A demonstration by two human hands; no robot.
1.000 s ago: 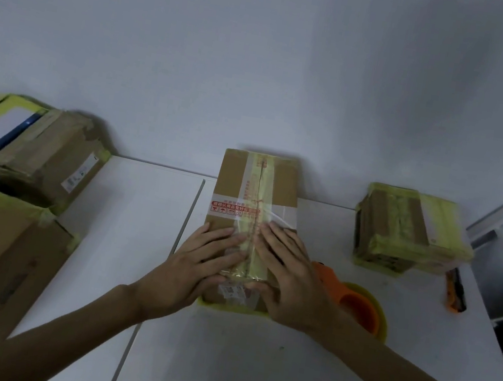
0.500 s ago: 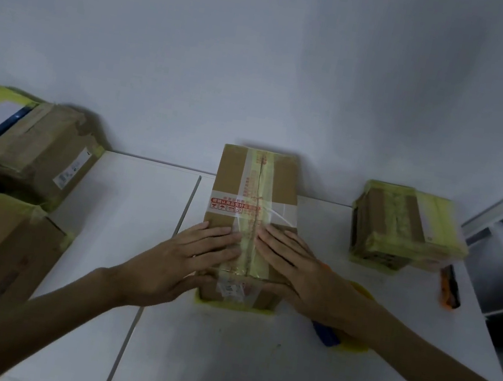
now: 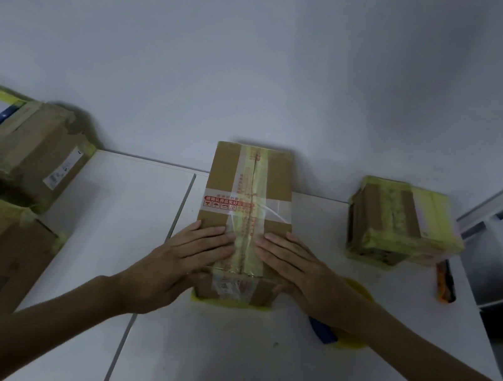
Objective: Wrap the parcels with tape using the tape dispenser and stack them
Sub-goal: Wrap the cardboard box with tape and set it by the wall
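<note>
"Head view: what lies between the hands?"

"A rectangular cardboard parcel (image 3: 248, 190), mid-way across the smooth white table (image 3: 217, 356). A glossy yellowish tape strip runs along its lid, crossed by a clear band."

"And the grip?"

"Nothing clenched. Left hand (image 3: 186, 259) and right hand (image 3: 297, 266) lie flat, fingers straight, pressing the lid either side of the strip."

"The tape dispenser (image 3: 321, 331)?"

"Blue, with a round yellow roll, just beside the parcel, mostly hidden under the right forearm."

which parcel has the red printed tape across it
The middle parcel, pressed by the left hand and right hand: a clear strip with red print crosses its top. The right parcel and left parcels show no red print.
</note>
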